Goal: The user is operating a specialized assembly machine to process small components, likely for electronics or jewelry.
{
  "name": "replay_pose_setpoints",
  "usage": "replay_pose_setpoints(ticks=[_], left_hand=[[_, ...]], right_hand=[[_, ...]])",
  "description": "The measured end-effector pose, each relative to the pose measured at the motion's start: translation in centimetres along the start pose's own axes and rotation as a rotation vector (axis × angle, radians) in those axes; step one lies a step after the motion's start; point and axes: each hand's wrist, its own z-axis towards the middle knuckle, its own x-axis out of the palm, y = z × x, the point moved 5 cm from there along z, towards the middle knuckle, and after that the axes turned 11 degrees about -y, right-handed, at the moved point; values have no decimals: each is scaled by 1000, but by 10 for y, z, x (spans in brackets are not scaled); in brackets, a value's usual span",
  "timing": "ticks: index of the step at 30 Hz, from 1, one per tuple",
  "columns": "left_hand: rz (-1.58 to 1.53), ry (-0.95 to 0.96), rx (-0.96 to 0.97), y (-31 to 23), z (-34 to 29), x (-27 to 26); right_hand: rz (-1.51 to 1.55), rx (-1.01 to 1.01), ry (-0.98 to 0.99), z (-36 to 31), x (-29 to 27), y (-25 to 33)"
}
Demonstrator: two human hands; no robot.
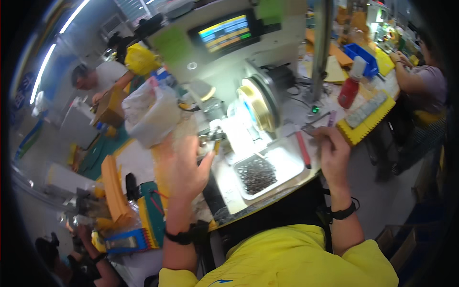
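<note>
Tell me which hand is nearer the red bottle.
Right. The right hand is just below the red bottle in the picture, not touching it; the left hand is farther away, left of the white tray.

One white tray [289,163] lies left of the right fingers [331,136]; beyond them, one red bottle [349,93], one blue bin [370,68].

Bright tube lights [43,74] upper left; grey floor [399,196] lower right.
</note>
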Motion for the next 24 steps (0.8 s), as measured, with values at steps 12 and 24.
replay_pose_setpoints(ticks=[12, 24], left_hand=[[-374, -282, -293, 37, -16, -15], [-346, -399, -214, 20, -17, -33]], right_hand=[[-394, -74, 404, 7, 26, 22], [-534, -275, 192, 16, 10, 9]])
